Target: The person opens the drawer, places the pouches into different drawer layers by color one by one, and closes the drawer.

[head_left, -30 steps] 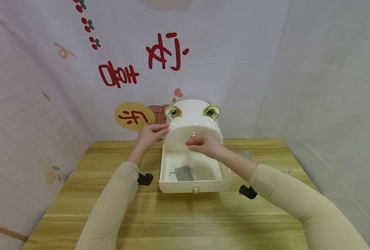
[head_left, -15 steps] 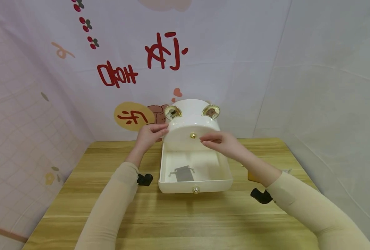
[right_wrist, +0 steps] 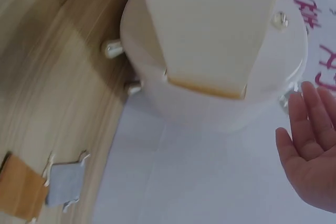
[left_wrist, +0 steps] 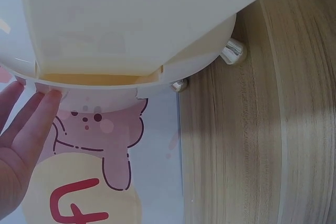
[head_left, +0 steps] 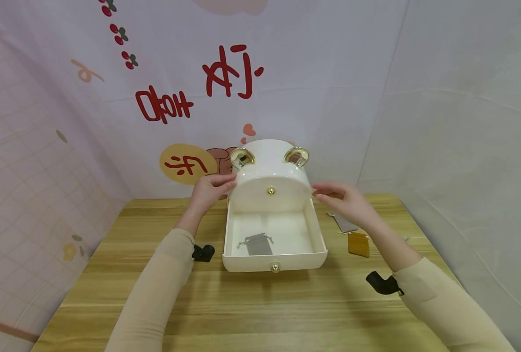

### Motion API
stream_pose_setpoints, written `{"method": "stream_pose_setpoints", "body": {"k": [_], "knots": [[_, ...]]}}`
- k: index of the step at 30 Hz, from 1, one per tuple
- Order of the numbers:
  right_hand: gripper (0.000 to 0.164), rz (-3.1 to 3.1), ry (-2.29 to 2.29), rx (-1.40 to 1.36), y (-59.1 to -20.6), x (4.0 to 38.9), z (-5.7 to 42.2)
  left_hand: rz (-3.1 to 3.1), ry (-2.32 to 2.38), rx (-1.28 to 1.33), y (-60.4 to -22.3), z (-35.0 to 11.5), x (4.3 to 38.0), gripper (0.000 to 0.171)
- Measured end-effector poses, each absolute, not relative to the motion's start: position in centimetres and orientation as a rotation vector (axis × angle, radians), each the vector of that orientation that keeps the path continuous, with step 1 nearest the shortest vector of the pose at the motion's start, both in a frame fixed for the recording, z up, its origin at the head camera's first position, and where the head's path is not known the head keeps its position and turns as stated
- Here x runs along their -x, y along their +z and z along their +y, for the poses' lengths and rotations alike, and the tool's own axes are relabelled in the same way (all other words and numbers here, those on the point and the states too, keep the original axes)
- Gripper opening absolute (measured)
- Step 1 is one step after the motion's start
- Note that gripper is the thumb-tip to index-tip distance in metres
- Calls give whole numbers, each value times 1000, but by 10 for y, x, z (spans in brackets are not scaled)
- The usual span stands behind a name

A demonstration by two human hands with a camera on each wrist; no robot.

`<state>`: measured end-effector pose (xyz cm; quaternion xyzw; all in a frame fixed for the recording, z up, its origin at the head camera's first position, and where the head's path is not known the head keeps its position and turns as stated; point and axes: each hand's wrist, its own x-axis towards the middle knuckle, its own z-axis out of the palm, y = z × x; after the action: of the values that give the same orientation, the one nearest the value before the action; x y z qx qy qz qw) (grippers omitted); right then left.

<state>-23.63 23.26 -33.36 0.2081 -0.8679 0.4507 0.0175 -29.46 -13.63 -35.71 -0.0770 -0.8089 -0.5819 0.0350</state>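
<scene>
A white rounded storage box with gold ears stands at the back of the table, its lower drawer pulled out towards me. Inside the drawer lies a grey drawstring pouch. My left hand touches the box's left side with extended fingertips, as the left wrist view also shows with its fingers on the shell. On the other side, my right hand is beside the box's right edge, fingers loosely extended and holding nothing. The right wrist view shows that hand with its palm open near the box.
Right of the drawer, a second grey pouch and an orange-brown pouch lie on the wooden table. A printed cloth hangs close behind the box. Short metallic feet hold the box off the table.
My right hand has moved right, from in front of the upper drawer's gold knob to beside the box's right edge. The pouches on the right are uncovered. My left hand has stayed put.
</scene>
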Motion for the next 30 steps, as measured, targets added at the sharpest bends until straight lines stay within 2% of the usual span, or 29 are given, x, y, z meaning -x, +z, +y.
{"method": "stream_pose_setpoints", "body": {"k": [14, 23, 30], "knots": [[46, -2647, 1401, -501, -372, 237, 317, -2489, -1809, 234, -357, -136, 294, 33], [54, -2713, 1365, -310, -402, 223, 357, -2485, -1824, 220, -357, -136, 295, 33], [54, -2724, 1309, -236, -427, 213, 385, -2478, -1827, 225, -358, -136, 294, 33]]}}
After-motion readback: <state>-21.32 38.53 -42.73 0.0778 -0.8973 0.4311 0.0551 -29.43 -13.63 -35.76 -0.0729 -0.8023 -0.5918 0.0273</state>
